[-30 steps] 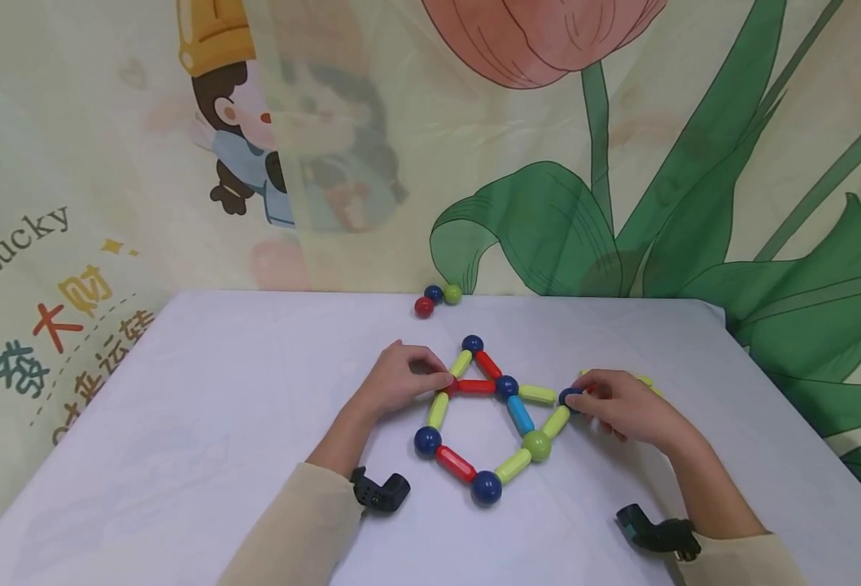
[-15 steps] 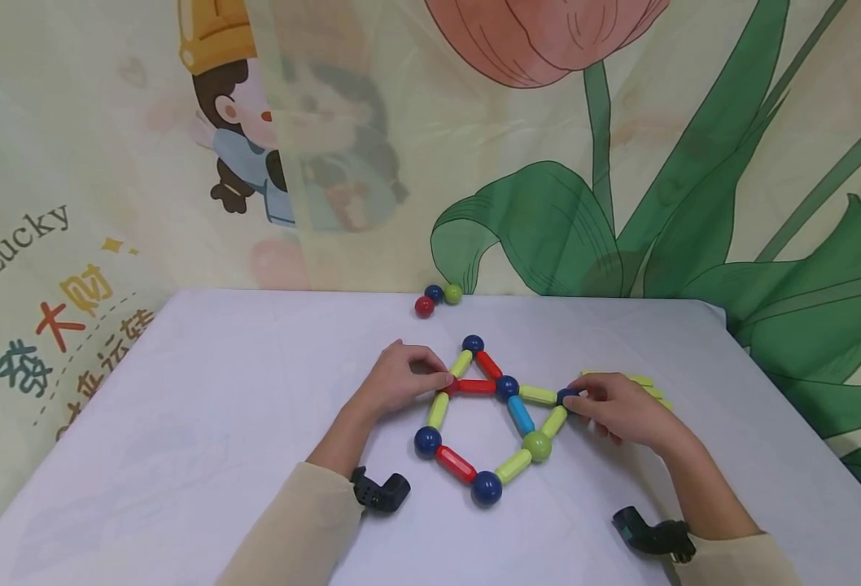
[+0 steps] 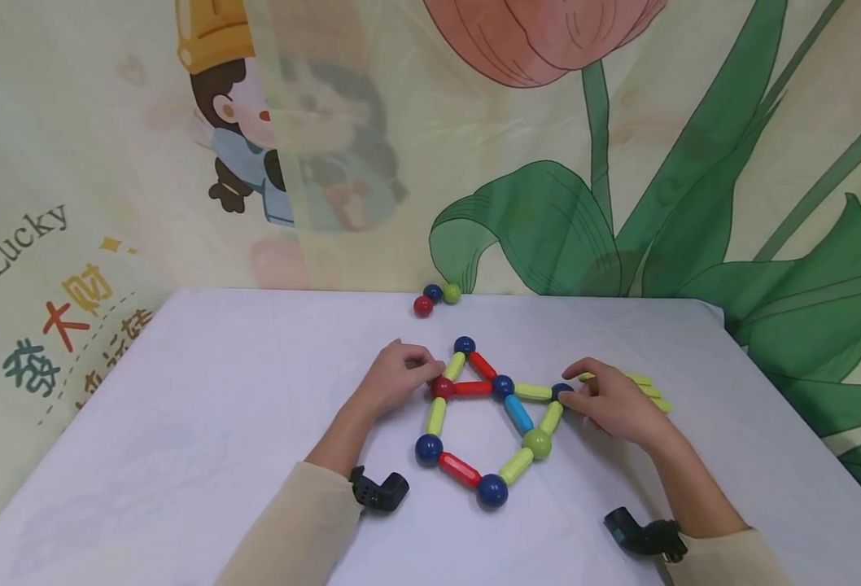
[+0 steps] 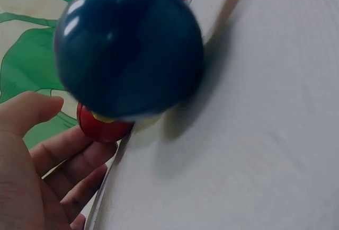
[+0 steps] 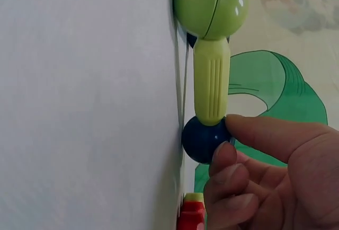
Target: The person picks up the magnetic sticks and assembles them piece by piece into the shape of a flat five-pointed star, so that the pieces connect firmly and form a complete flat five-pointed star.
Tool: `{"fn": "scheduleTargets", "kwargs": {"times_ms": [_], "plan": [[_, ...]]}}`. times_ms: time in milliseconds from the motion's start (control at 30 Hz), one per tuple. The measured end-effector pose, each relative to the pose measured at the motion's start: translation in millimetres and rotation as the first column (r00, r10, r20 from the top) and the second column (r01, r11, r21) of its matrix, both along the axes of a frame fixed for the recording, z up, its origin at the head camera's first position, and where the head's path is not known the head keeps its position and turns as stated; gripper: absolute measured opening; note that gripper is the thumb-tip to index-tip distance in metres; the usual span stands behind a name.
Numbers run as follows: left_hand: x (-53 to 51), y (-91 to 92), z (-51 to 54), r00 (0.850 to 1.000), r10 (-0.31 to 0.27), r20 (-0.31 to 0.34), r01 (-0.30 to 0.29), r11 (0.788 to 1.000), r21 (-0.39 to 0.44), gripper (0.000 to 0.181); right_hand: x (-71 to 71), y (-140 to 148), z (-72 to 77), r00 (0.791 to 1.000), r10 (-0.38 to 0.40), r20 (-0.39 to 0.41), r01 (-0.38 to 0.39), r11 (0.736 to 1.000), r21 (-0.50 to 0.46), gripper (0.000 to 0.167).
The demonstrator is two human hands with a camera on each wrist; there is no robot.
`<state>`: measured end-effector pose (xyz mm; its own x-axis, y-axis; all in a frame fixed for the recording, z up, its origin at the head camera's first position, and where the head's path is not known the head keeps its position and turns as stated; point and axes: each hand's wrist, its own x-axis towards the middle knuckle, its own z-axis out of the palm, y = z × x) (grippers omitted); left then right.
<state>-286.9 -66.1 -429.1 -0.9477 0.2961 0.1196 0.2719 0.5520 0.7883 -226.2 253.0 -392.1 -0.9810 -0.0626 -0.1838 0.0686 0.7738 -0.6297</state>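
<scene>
A frame of magnetic rods and balls lies on the white table. At its left corner is a red ball (image 3: 442,388), with my left hand (image 3: 399,376) beside it. In the left wrist view, the thumb stands apart from the red ball (image 4: 103,126) while loosely bent fingers reach its edge. A large dark blue ball (image 4: 130,47) covers much of that view. My right hand (image 3: 614,403) has thumb and a fingertip on a blue ball (image 5: 204,139) at the right corner. A yellow-green rod (image 5: 211,79) joins this ball to a green ball (image 5: 211,5).
Loose red (image 3: 423,306), blue (image 3: 432,292) and green balls (image 3: 451,293) sit at the table's far edge. Several yellow-green rods (image 3: 650,391) lie behind my right hand, partly hidden. A printed cloth (image 3: 357,146) hangs behind the table.
My left hand has let go of the red ball, now fully visible. The frame has shifted slightly left and turned. My right hand has moved left with its corner ball, its index finger lifting.
</scene>
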Motion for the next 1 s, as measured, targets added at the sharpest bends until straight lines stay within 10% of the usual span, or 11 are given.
{"fn": "scheduleTargets", "kwargs": {"times_ms": [333,700,1000], "plan": [[0.7,0.8,-4.6,0.998,0.053,-0.028,-0.051,0.995,0.086,0.014,-2.9,-8.2,-4.8,0.999,0.017,-0.033,-0.021,0.994,-0.11,0.044],[-0.2,-0.7,-3.7,1.0,0.002,-0.028,0.001,0.997,0.075,0.055,-1.6,-16.0,-9.0,0.988,0.156,-0.005,-0.156,0.983,-0.094,0.044],[-0.6,0.1,-5.5,0.993,0.078,-0.088,-0.074,0.996,0.044,0.032,-0.8,-16.1,-7.1,0.982,0.185,-0.035,-0.187,0.98,-0.069,0.049]]}}
